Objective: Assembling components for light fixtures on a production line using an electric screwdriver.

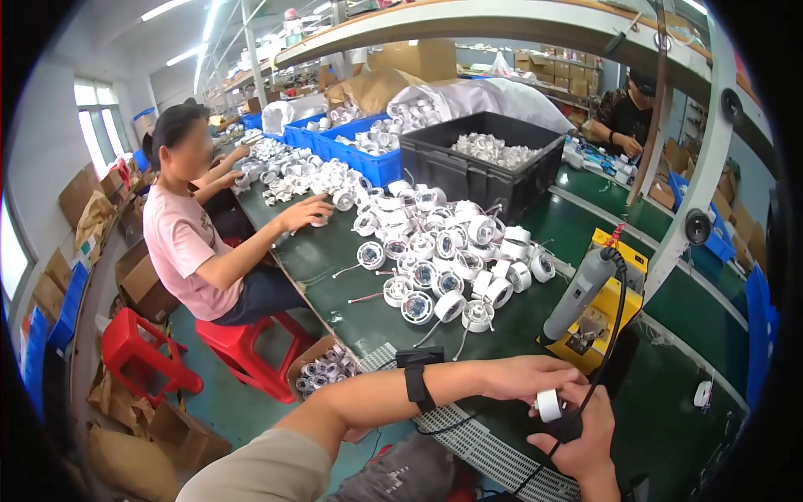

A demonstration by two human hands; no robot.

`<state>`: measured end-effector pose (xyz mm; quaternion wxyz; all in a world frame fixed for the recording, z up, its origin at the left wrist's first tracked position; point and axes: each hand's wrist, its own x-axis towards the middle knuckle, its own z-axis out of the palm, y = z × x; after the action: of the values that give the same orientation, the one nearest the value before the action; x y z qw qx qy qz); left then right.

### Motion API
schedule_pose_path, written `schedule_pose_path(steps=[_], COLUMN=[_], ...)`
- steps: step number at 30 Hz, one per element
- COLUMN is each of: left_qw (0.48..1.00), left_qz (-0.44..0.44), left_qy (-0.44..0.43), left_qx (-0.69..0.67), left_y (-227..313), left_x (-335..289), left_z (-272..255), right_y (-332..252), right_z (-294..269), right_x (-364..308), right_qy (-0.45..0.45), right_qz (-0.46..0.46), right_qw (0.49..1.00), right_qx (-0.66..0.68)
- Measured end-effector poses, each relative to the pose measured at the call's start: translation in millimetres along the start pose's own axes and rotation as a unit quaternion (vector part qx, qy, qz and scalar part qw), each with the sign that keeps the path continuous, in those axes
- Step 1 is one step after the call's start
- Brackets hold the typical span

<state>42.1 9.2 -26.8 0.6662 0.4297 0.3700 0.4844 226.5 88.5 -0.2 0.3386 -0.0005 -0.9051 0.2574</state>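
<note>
My left hand (523,378) reaches across from the lower left, a black band round its wrist, fingers curled at a small white round housing (549,405). Close against it, my right hand (590,435) has its thumb and fingers about a dark object (566,426) whose kind I cannot make out. A black cable passes over the right hand. Just beyond the hands, a grey electric screwdriver (581,289) leans at a yellow boxy device (604,322). A heap of white round housings (447,255), some with wires, lies on the green table (360,322) ahead.
A black crate (519,180) and blue bins (368,159) of white parts stand behind the heap. At left, a person in pink (196,226) sits with a hand at the parts; another person (627,117) is at far right. A perforated strip (481,448) edges the table. A metal post (698,159) rises at right.
</note>
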Motion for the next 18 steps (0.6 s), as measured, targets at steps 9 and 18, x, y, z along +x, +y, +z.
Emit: schedule_pose_path(steps=[9, 18], left_qw=[0.994, 0.999], left_qz=[-0.020, -0.016], left_qy=[0.012, 0.043], left_qx=[0.108, -0.017], left_y=[2, 3], left_x=[-7, -4], left_z=[-2, -6], right_y=[38, 43], right_z=[-5, -10], right_x=[4, -7], right_qy=[-0.085, -0.067], right_qz=[0.044, 0.252], right_qw=[0.986, 0.915], right_qx=[0.134, 0.308])
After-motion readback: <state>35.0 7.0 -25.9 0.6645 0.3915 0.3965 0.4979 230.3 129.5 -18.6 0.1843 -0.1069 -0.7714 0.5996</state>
